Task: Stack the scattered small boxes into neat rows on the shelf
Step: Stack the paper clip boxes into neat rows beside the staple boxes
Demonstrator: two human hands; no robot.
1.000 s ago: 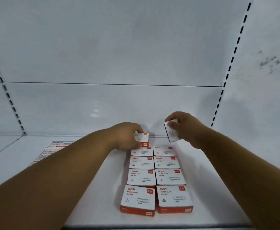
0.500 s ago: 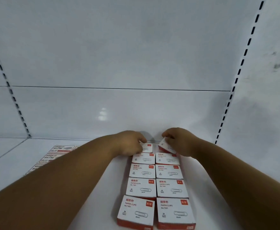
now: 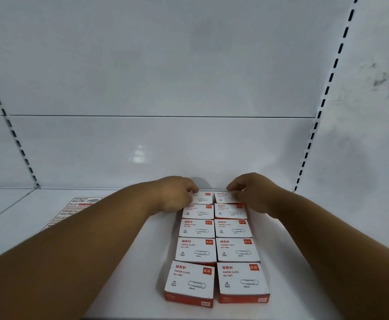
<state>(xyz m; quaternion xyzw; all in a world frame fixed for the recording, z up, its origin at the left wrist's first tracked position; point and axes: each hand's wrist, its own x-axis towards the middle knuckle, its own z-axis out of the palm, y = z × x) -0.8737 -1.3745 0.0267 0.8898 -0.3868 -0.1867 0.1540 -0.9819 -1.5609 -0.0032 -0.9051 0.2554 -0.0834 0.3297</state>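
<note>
- Left hand (image 3: 177,195) rests curled on the rearmost left white-and-red cardboard paper-clip box (image 3: 201,197).
- Right hand (image 3: 254,192) pinches the rearmost right box (image 3: 225,197).
- Both boxes lie flat on the white metal shelf (image 3: 124,262), ending two rows.

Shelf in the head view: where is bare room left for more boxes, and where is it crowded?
Bare white shelf lies right of the two columns of red-and-white paper clip boxes, and between them and the flat printed packs at far left, though the left forearm crosses that stretch. The back is crowded: left hand and right hand rest on the rearmost boxes against the wall.
</note>
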